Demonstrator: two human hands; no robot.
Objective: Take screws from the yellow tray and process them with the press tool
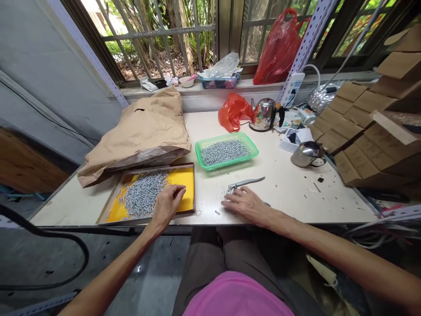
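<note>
My left hand (167, 202) is over the right part of a shallow yellow-lined tray (186, 175), thumb and fingertips pinched together. Whatever is between them is too small to make out. Beside it in the tray lies a heap of small silvery metal pieces (141, 195) that look like short springs. My right hand (245, 204) rests low over the table, palm down with fingers stretched out. Under and just beyond it lies a pair of pliers (246, 182), partly hidden by the hand. One loose silvery piece (217, 212) lies on the table between my hands.
A green plastic basket (226, 166) of similar pieces stands behind my hands. At the back left slumps a large brown paper sack (148, 127). A kettle (263, 115), a red bag (233, 112) and a small metal pot (307, 156) stand farther back; cardboard boxes (371, 131) are stacked right.
</note>
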